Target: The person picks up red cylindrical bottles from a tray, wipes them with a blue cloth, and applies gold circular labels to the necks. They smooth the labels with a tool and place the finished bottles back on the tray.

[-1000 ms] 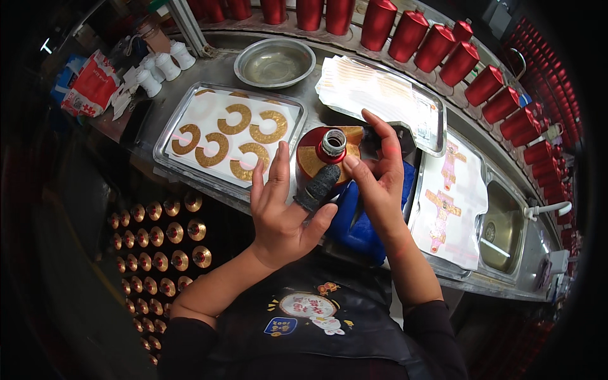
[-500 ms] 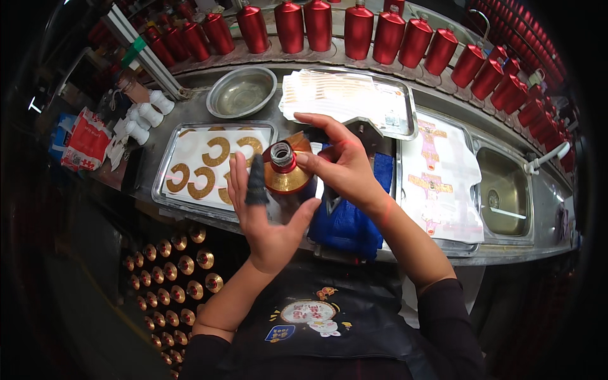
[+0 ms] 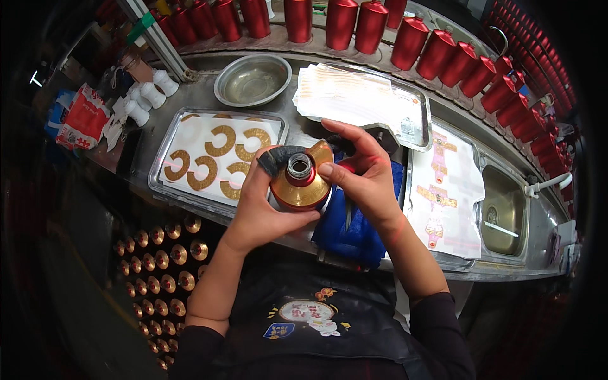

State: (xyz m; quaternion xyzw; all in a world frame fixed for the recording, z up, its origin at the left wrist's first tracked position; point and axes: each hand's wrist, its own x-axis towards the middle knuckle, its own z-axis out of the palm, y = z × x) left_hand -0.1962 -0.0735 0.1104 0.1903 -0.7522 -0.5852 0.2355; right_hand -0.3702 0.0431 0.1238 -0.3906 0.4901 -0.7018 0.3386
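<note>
My left hand (image 3: 254, 212) is wrapped round a red bottle (image 3: 303, 201) held upright, its open glass mouth facing me. A black sleeve (image 3: 278, 158) covers the left index finger, which curls behind the neck. Gold decal film (image 3: 296, 190) lies round the bottle's shoulder. On the far right side a loose end (image 3: 321, 152) of it stands up from the surface. My right hand (image 3: 366, 174) holds the decal there, its thumb pressed on the gold and its index finger raised; the other fingers are partly hidden. Below the bottle lies a blue cloth (image 3: 358, 237).
A tray (image 3: 158, 166) of gold C-shaped decals lies left, a metal bowl (image 3: 252, 81) behind it. White sheets (image 3: 345, 92) fill another tray. Cross-shaped decals (image 3: 437, 196) lie beside the sink (image 3: 506, 215). Red bottles (image 3: 411, 44) line the back; gold-shouldered bottles (image 3: 168, 285) stand lower left.
The left hand's fingers, stretched out beside the bottle before, have closed round it. The decal's raised end now sits farther right around the neck. The view has shifted slightly.
</note>
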